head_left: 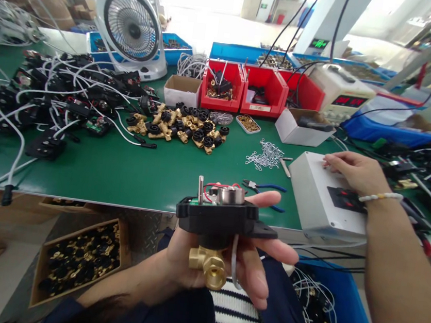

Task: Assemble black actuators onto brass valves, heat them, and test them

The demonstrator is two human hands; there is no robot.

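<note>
My left hand (243,263) holds a motorized brass valve (216,224) upright in front of the bench edge. Its black housing is uncovered on top, showing a silver motor, red wires and a metal pin. The brass body hangs below, beside a looped pale cable. Several fingers stretch out past the housing. My right hand (354,172) rests on the far top edge of a grey box (313,193) with a black switch panel. Its fingers are bent together at the box's corner; whether something small is between them cannot be made out. Blue-handled pliers (265,187) lie behind the valve.
Brass fittings (180,125) with black caps are heaped mid-bench, left of wire clips (266,156). Wired black housings (70,98) crowd the left side. Behind stand red bins (222,100), a fan (131,27) and a power supply (340,95). A carton (38,266) and blue tub (361,313) sit below.
</note>
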